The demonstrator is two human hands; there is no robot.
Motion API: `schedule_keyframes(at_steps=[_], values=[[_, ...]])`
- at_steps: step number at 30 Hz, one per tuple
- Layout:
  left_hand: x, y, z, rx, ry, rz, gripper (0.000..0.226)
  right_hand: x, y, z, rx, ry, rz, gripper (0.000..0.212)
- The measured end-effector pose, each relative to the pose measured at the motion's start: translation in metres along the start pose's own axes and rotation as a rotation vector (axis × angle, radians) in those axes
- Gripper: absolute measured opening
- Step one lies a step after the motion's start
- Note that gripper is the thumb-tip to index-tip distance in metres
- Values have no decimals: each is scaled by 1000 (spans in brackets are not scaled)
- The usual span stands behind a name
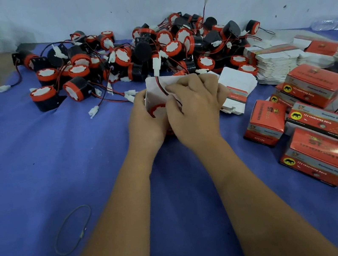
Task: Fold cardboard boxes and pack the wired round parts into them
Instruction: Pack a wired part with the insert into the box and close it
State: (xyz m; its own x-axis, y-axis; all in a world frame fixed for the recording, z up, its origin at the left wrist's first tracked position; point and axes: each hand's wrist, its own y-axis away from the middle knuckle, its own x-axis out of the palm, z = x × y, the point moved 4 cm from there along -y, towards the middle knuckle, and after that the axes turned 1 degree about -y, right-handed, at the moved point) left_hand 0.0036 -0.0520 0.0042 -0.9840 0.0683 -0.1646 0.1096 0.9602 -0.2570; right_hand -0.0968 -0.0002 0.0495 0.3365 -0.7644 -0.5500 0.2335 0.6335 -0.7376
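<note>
Hands meet in the middle of the blue cloth [35,161]. The left hand [146,120] wraps around the side of a small box [155,94], fingers curled on it, so the box stays up with its open end on top. That makes it easy to drop a part in. One round part [158,110] sits in the box already, with its red rim peeking out between the two hands, just beside the left thumb. The right hand [193,106] has bent fingers pinching the wire [162,87] and the box flap, likely to tuck the wire down. The wire's white plug [156,64] sticks up above the box, not in yet. More parts lie in a pile [139,52] behind. Flat boxes [275,63] and full boxes [318,116] wait on the right, close enough to reach.
</note>
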Motion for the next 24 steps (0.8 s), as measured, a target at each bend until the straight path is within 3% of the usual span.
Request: schedule_keyframes(at_steps=[5, 9, 12, 14, 17, 22, 24], values=[[2, 0, -7, 12, 24, -12, 8, 9, -4, 13, 115, -144, 100, 30], [0, 4, -9, 111, -96, -32, 22, 10, -5, 20, 143, -354, 120, 20], [3, 5, -7, 72, -9, 0, 7, 6, -6, 18, 172, -425, 104, 11], [3, 4, -7, 31, 54, 8, 17, 4, -7, 12, 235, -483, 106, 7], [-1, 3, -5, -13, 44, -9, 31, -3, -10, 0, 295, -593, 78, 21], [-1, 3, -6, -43, 24, -11, 36, -9, -7, -14, 238, -592, 92, 37], [-1, 3, -5, -51, 28, -19, 36, -4, -6, -17, 191, -571, 138, 30]])
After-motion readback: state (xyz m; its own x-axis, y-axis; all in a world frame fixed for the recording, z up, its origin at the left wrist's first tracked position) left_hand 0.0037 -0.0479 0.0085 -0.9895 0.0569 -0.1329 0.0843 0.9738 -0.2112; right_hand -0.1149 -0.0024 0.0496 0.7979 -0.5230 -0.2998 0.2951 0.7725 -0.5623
